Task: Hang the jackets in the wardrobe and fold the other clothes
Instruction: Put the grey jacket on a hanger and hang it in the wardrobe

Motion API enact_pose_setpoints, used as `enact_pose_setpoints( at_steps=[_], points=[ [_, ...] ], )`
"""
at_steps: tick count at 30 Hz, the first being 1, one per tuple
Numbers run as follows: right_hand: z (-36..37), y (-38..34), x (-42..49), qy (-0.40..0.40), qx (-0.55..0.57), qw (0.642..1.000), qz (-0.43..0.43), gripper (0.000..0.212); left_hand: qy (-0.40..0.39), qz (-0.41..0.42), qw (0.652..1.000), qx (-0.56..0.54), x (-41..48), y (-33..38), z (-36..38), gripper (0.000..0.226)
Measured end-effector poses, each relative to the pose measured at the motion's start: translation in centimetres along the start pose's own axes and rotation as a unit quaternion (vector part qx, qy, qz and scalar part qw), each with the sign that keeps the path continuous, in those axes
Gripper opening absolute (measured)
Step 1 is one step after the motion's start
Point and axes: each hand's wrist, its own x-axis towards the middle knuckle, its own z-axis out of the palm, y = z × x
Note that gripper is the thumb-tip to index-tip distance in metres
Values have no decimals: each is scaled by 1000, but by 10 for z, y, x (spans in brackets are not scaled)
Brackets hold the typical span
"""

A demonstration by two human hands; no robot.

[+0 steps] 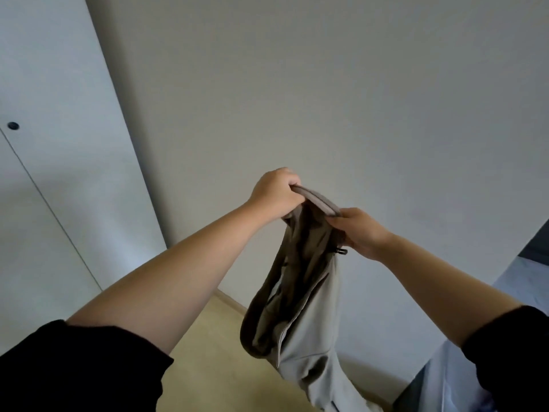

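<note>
A beige-grey garment (306,331) with a zip and a black cord stopper hangs in the air in front of me. My left hand (274,193) grips one end of its folded top edge in a fist. Just to the right and slightly lower, my right hand (361,231) pinches the other end of that edge. The cloth droops down from both hands toward the floor, its lower part running out of view at the bottom. The white wardrobe (50,162) stands at the left with its doors closed.
A plain white wall (326,84) fills the background. Pale wooden floor (214,346) shows below. A bed with a light blue sheet (517,286) sits at the right edge.
</note>
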Motion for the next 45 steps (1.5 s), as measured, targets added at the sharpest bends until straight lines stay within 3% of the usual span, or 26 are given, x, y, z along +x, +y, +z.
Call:
enact_pose_setpoints(
  at_steps=[5,9,11,14,16,19,22,25,28,31,34,38,41,43,45],
  points=[
    [-4,-12,-1,31,108,993,-33,30,-168,-102,978,-68,-6,-33,17,20],
    [-7,-19,-2,91,131,987,-34,25,-177,-128,976,19,-17,-55,35,12],
    [-17,-19,-5,109,80,990,-39,21,-159,-162,974,21,-21,-63,35,11],
    [-39,-15,-11,85,-30,995,-35,14,-107,-216,945,-223,-19,-56,24,15],
    [-51,-12,-16,-3,-62,998,0,9,-112,-195,913,-339,-10,-40,13,21],
    [-51,-10,-23,-143,-79,985,50,14,-219,-93,939,-247,1,-8,4,24],
    [-38,-9,-28,-174,-50,982,56,16,-299,-18,948,-106,6,15,5,28],
    [-32,-10,-31,-86,-2,996,34,17,-261,-5,965,17,3,15,14,37],
    [-27,-14,-33,27,63,998,12,19,-104,-37,988,105,-12,3,33,32],
    [-22,-24,-35,100,113,988,3,22,12,-34,999,32,-32,-2,53,17],
    [-19,-34,-39,129,103,986,-17,24,-23,42,998,-41,-56,1,67,40],
    [-14,-40,-46,157,106,981,-31,25,-51,148,981,111,-79,-2,86,34],
    [-10,-43,-52,152,103,982,-34,24,-152,12,965,212,-79,-11,103,26],
    [-9,-44,-54,156,78,984,-41,25,-196,-88,955,204,-75,-17,108,18],
    [-14,-42,-54,184,28,981,-46,27,-190,-138,955,180,-73,-23,108,12]
  ],
)
